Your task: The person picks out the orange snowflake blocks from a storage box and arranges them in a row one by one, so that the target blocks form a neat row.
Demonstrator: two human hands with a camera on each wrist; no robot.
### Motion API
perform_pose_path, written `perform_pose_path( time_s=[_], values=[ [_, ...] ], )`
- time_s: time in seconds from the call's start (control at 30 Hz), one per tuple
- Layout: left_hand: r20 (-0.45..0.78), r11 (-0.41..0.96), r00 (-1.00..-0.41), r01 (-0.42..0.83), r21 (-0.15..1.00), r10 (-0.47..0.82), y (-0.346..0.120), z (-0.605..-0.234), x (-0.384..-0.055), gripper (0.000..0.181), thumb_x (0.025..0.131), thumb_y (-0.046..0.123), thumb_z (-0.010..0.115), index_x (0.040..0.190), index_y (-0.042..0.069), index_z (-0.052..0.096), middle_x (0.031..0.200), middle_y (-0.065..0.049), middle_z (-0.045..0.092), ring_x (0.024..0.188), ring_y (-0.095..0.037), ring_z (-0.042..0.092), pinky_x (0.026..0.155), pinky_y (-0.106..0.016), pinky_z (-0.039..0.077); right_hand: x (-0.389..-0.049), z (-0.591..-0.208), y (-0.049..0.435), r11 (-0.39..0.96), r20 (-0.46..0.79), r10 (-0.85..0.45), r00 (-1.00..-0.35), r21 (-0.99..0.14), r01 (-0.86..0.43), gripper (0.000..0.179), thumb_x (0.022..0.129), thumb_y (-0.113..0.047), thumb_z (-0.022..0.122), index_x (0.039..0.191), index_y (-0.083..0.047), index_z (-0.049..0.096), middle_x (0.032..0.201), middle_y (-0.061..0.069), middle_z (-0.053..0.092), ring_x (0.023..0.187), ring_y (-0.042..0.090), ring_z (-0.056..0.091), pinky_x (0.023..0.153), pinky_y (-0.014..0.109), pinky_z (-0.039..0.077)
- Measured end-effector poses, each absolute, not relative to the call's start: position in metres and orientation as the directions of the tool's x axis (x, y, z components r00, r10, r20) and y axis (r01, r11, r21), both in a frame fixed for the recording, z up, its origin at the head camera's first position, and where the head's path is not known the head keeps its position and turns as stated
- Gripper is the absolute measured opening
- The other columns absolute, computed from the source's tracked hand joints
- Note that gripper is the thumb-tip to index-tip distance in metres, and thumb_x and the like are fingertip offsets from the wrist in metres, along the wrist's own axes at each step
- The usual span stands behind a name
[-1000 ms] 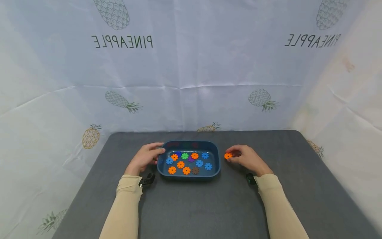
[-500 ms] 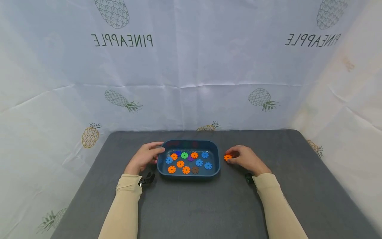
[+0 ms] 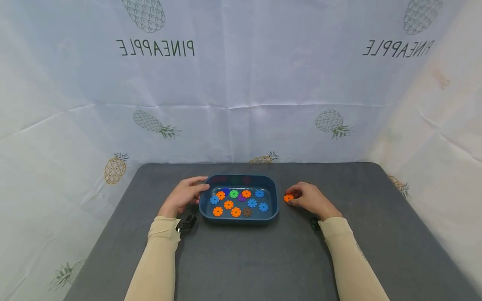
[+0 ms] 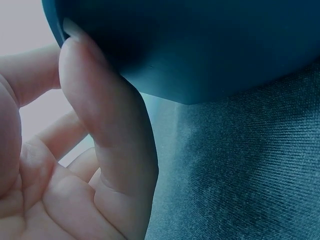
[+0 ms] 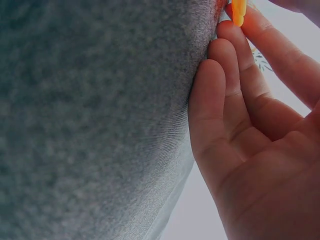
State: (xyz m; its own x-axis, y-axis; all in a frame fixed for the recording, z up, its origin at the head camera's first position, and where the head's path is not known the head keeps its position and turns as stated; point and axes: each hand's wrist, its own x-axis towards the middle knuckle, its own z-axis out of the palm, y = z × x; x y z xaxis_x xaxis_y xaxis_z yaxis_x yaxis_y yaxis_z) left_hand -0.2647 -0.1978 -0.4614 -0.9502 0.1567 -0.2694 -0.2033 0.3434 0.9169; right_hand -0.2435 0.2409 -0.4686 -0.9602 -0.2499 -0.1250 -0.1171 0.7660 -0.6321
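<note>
Orange disc (image 3: 288, 198), blue tray (image 3: 256, 221), mirrored "PINEAPPLE" lettering (image 3: 156, 48)

The tray (image 3: 241, 220) is showing smooth, glossy plastic; 13 discs (image 3: 230, 204) inside it are looking plastic. Below it, the tabletop (image 3: 256, 259) is showing matt, finely ribbed cloth.

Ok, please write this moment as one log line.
left hand: grips tray; right hand: pinches orange disc beside tray; tray: coloured discs inside
</note>
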Motion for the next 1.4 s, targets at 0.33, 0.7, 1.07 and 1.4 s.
perform_pose_path(
  time_s=[0.33, 0.7, 1.07, 1.4],
  values=[
    [-0.262, 0.334, -0.95, -0.195, 0.922, 0.168, -0.198, -0.462, -0.266, 0.056, 0.105, 0.031, 0.072, 0.156, 0.014, 0.058, 0.095, -0.006, 0.066, 0.07, -0.016, 0.057, 0.066, -0.028, 0.058, -0.246, -0.469, 0.244, 0.768, -0.144, -0.242, -0.959, -0.633, -0.099, 0.035, 0.096, -0.02, 0.081, 0.128, -0.006, 0.077, 0.12, 0.01, 0.072, 0.105, 0.024, 0.065, 0.095, 0.047, 0.059],
    [-0.269, 0.322, -0.948, -0.204, 0.924, 0.171, -0.199, -0.463, -0.262, 0.058, 0.104, 0.033, 0.073, 0.157, 0.014, 0.057, 0.096, -0.008, 0.072, 0.069, -0.015, 0.06, 0.065, -0.027, 0.059, -0.242, -0.452, 0.235, 0.778, -0.098, -0.248, -0.964, -0.613, -0.138, 0.039, 0.102, -0.025, 0.076, 0.137, -0.007, 0.072, 0.131, 0.013, 0.072, 0.117, 0.03, 0.069, 0.101, 0.052, 0.06],
    [-0.263, 0.306, -0.947, -0.199, 0.931, 0.184, -0.2, -0.463, -0.264, 0.056, 0.105, 0.032, 0.072, 0.156, 0.015, 0.058, 0.102, -0.01, 0.072, 0.071, -0.016, 0.06, 0.066, -0.027, 0.059, -0.264, -0.396, 0.192, 0.812, -0.096, -0.4, -0.911, -0.498, -0.304, 0.038, 0.104, -0.025, 0.074, 0.138, -0.008, 0.072, 0.136, 0.012, 0.071, 0.125, 0.032, 0.067, 0.108, 0.054, 0.056],
    [-0.265, 0.273, -0.944, -0.207, 0.94, 0.197, -0.204, -0.463, -0.265, 0.054, 0.105, 0.03, 0.072, 0.155, 0.015, 0.059, 0.11, -0.013, 0.076, 0.071, -0.015, 0.064, 0.066, -0.026, 0.06, -0.284, -0.374, 0.133, 0.809, -0.185, -0.556, -0.811, -0.345, -0.476, 0.037, 0.103, -0.018, 0.076, 0.137, -0.005, 0.072, 0.134, 0.012, 0.074, 0.123, 0.03, 0.069, 0.108, 0.048, 0.058]
  ],
)
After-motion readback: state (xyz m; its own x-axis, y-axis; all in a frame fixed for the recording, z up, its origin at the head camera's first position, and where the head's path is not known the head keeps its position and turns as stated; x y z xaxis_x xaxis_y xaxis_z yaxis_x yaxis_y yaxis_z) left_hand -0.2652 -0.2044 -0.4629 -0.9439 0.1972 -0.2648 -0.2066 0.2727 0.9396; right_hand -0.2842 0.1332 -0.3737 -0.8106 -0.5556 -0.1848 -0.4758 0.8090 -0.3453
